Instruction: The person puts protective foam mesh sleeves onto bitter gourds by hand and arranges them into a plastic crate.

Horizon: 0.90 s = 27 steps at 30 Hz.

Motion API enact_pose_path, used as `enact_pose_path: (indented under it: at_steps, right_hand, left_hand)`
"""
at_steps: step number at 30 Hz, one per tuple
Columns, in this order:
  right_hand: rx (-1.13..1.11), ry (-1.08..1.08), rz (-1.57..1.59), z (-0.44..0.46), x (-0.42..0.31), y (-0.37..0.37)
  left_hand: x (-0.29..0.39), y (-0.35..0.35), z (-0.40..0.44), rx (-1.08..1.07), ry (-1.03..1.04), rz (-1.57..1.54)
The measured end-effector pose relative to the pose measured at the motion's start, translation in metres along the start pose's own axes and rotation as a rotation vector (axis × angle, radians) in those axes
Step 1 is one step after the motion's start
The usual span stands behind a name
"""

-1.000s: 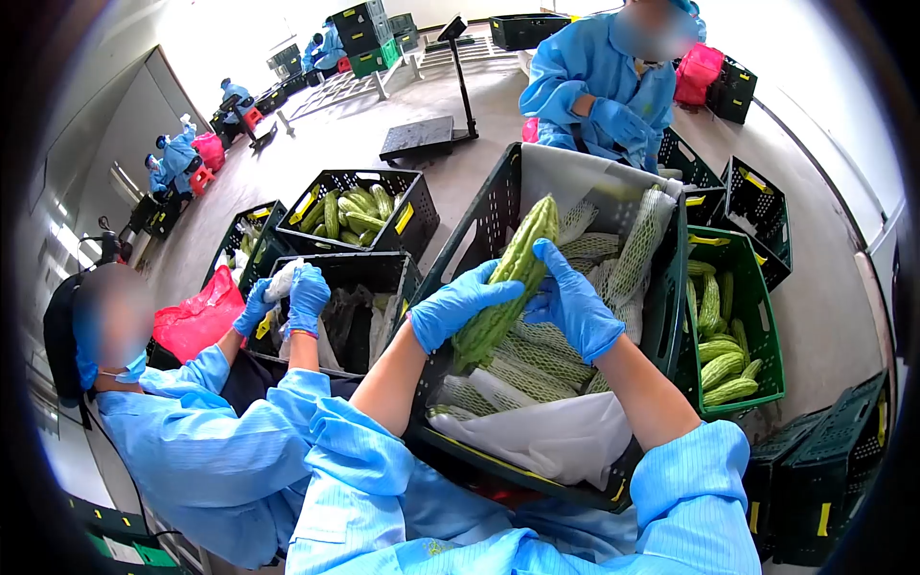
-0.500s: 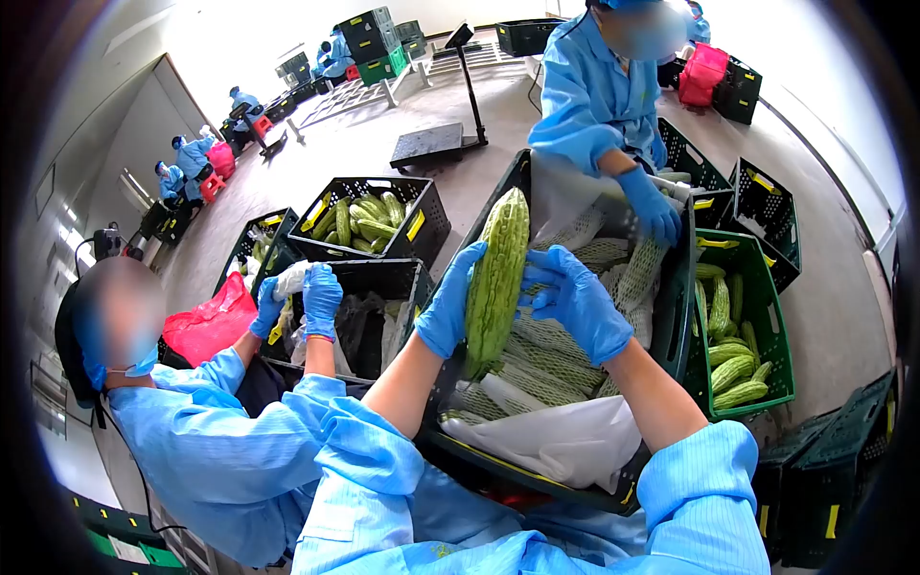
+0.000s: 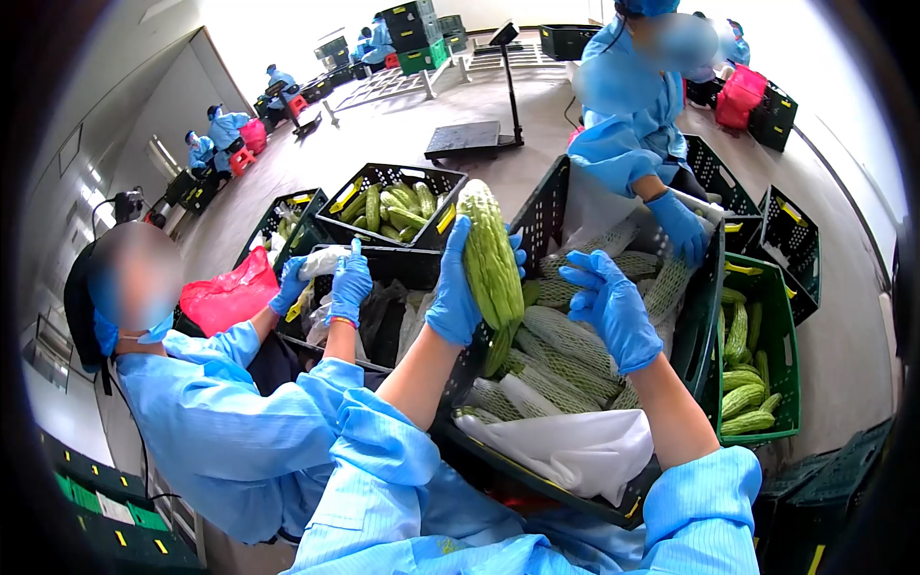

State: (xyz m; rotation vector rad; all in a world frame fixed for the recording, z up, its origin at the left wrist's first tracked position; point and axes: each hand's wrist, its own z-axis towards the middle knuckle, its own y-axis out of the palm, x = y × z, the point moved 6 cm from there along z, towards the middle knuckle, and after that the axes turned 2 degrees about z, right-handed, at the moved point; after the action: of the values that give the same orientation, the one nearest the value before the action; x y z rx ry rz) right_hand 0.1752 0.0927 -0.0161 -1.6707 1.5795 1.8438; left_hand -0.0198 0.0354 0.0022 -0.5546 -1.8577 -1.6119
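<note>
My left hand (image 3: 452, 299), in a blue glove, is wrapped round a large ridged green bitter melon (image 3: 491, 257), held tilted above the crate with its pale tip up. To the right, my right hand (image 3: 615, 314) hovers apart from the melon, its fingers loosely bent and nothing visible in them. Below both hands is a dark crate (image 3: 548, 206) lined with white plastic sheet (image 3: 575, 450). Inside it lie several bitter melons in white foam net sleeves (image 3: 561, 343).
At left a co-worker (image 3: 230, 422) handles something white over another dark crate (image 3: 383, 261). Across from me a second co-worker (image 3: 628, 125) reaches into my crate. Crates of bare melons stand behind (image 3: 393, 206) and at right (image 3: 786, 355). A floor scale (image 3: 465, 141) stands farther off.
The melon has turned in my left hand and its tip now leans left. My right hand has drawn away from it to the right. The whole view has shifted slightly.
</note>
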Motion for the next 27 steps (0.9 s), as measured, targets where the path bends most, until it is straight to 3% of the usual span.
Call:
enact_pose_path:
  at_steps: [9,15,18,27]
  right_hand:
    - [-0.037,0.011,-0.053,-0.005,0.001,0.007]
    - [-0.061,0.038,-0.141,-0.002,0.006,0.005]
    - [-0.073,0.033,-0.188,-0.009,0.005,0.016]
    - [-0.14,0.026,-0.325,-0.01,0.013,0.018]
  left_hand:
    - [0.03,-0.063,0.013,0.051,0.27,-0.336]
    - [0.029,-0.094,0.017,0.257,0.302,-0.412]
    - [0.03,-0.098,0.014,0.203,0.307,-0.403]
    - [0.032,-0.11,0.016,0.31,0.333,-0.386]
